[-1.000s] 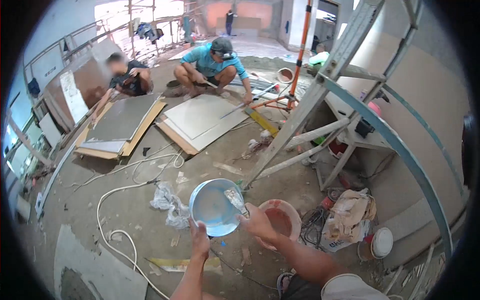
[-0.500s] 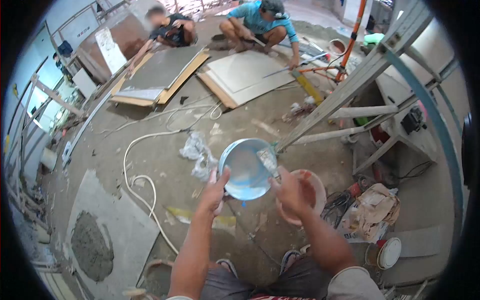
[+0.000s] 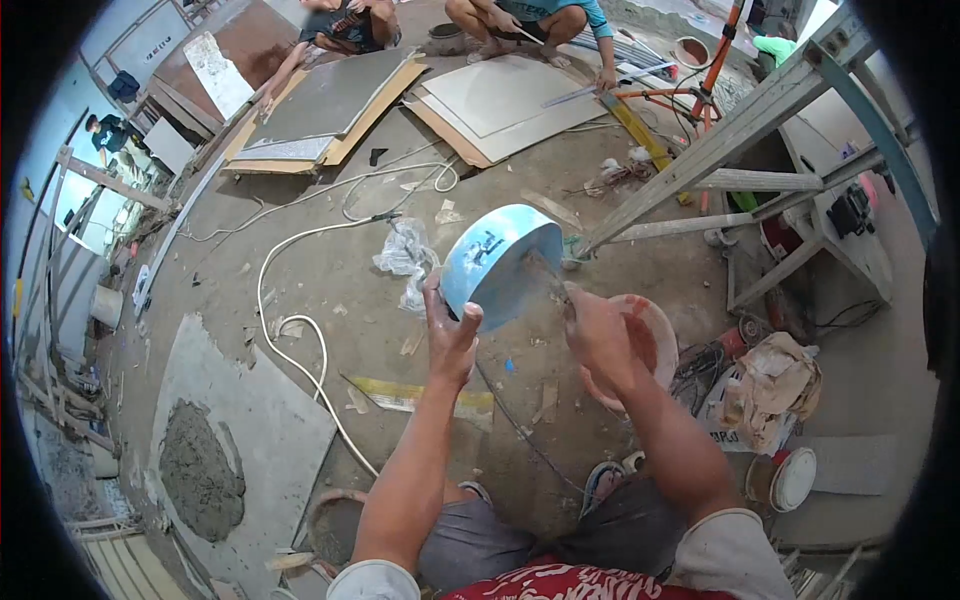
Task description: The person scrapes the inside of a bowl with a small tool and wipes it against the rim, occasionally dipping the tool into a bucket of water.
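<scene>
A shallow round light-blue tub (image 3: 480,258) is tipped on its side in front of me, its mouth turned to the right. My left hand (image 3: 450,342) grips its lower left rim, thumb on the near side. In my right hand (image 3: 603,338) is a putty knife (image 3: 543,272), its blurred blade reaching into the tub's mouth. Greyish residue coats the tub's inner wall. Just beyond my right hand, a pale bucket (image 3: 655,340) with reddish stains inside stands on the floor.
A crumpled plastic bag (image 3: 405,255) and a white cable (image 3: 265,275) lie ahead. Wet mortar (image 3: 203,470) sits on a grey board (image 3: 285,430) at left. Metal frame legs (image 3: 720,150) rise at right. Two people crouch by large tiles (image 3: 520,100); another person (image 3: 115,140) is far left.
The tub has been tilted from mouth-up to mouth-right, showing its outer side. The putty knife's blade has moved from the rim into the tub. My view has dipped downward.
</scene>
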Tool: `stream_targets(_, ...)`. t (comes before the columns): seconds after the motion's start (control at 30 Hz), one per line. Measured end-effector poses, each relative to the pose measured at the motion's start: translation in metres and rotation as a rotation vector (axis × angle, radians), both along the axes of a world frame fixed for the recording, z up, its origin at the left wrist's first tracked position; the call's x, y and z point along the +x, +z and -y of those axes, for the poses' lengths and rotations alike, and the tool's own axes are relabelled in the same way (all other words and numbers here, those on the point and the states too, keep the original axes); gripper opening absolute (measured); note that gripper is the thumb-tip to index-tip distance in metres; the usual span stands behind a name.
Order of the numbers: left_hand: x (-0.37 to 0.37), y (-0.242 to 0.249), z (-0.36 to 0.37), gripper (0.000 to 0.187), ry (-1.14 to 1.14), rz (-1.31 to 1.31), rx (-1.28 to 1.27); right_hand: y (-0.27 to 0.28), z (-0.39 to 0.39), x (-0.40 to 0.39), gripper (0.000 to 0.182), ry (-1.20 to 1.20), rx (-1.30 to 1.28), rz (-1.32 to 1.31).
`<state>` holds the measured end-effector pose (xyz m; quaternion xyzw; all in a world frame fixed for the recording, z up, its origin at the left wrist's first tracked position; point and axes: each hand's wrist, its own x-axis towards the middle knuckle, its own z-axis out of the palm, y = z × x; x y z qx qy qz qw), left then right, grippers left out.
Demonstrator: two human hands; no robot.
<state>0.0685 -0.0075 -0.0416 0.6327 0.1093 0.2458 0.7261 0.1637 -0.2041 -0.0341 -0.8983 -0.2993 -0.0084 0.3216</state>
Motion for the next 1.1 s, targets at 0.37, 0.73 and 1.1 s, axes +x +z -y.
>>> stream_targets(0.37, 0.008, -0.013, -0.007, 0.105, 0.086, 0.167, -0.111, 0.005, -0.026, -0.019, 0.026, 0.287, 0.244, -0.642)
stream_targets(0.73, 0.008, -0.01, 0.005, 0.098, 0.11, 0.137, -0.219, 0.02, -0.036, -0.027, 0.028, 0.191, 0.252, -1.114)
stream_targets(1.1, 0.016, -0.035, 0.002, 0.098, 0.2, 0.179, -0.051, 0.021, -0.037, -0.039, 0.023, 0.173, 0.28, -1.03)
